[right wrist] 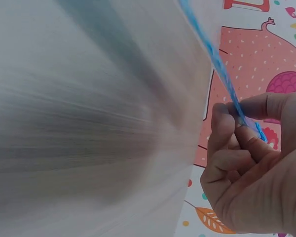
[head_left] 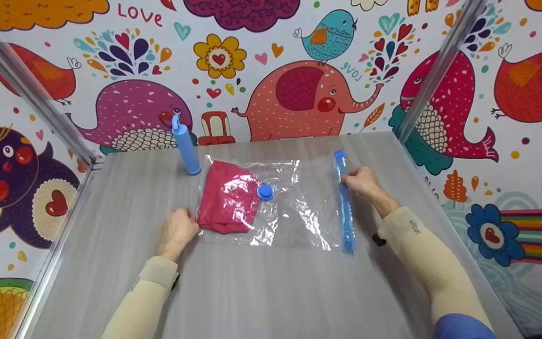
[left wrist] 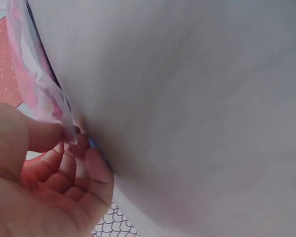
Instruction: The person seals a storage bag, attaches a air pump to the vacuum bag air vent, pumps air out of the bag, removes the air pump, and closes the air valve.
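Observation:
A clear plastic vacuum bag (head_left: 299, 212) lies across the table with a folded pink cloth (head_left: 228, 197) inside its left half. Near the cloth's right side sits the bag's round blue valve (head_left: 266, 191). My left hand (head_left: 178, 230) pinches the bag's left edge by the lower corner of the cloth; the left wrist view shows thumb and fingertips on the film. On the other side, my right hand (head_left: 362, 181) pinches the blue zip strip (head_left: 346, 212) above its middle. The right wrist view has the strip (right wrist: 217, 61) running between thumb and fingers.
A blue hand pump (head_left: 186, 148) stands upright behind the bag's left corner. Cartoon-printed panels (head_left: 271, 108) wall the grey table (head_left: 261, 292) at the back and both sides, with metal posts (head_left: 424, 89) at the back corners.

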`<state>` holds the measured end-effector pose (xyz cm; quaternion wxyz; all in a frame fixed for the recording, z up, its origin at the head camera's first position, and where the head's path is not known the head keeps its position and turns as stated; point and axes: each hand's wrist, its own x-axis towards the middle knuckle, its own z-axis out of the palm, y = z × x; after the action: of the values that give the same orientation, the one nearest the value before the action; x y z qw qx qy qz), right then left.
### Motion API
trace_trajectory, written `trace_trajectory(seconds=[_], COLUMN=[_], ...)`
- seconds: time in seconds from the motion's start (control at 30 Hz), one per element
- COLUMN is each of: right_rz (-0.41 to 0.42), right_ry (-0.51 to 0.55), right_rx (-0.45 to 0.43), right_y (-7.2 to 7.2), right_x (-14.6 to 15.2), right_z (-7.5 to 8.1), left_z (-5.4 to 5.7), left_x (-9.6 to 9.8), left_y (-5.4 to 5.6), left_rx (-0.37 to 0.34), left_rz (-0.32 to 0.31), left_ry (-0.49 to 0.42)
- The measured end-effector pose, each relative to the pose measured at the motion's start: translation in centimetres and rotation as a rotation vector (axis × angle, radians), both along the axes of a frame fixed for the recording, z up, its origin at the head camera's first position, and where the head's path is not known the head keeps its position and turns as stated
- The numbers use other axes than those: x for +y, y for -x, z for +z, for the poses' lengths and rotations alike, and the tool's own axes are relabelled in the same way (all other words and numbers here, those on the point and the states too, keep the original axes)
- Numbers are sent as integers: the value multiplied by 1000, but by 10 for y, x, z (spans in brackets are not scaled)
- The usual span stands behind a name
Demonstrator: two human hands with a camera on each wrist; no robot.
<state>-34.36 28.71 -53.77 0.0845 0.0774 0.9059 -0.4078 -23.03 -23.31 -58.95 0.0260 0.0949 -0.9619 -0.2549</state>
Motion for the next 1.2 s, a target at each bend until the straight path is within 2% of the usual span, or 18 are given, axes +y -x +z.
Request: trace_trajectory(seconds=[0.33, 0.6, 0.83, 1.1, 1.2], right_rz=[-5, -18, -36, -45, -46], right_ry=[-99, -88, -93, -98, -105], right_rx=[32, 39, 38, 48, 59], right_y=[10, 15, 22, 25, 26], right_x=[-2, -6, -9, -15, -17], right_z=[-7, -8, -12, -13, -14], left_z=[9, 15, 19, 23, 24], left_x=[2, 2, 3, 2, 0], left_y=[-13, -22, -26, -29, -29], left_rx=[-53, -133, -156, -218, -218], left_rz=[-59, -85, -115, -111, -113], left_ry=[20, 4, 9, -7, -8])
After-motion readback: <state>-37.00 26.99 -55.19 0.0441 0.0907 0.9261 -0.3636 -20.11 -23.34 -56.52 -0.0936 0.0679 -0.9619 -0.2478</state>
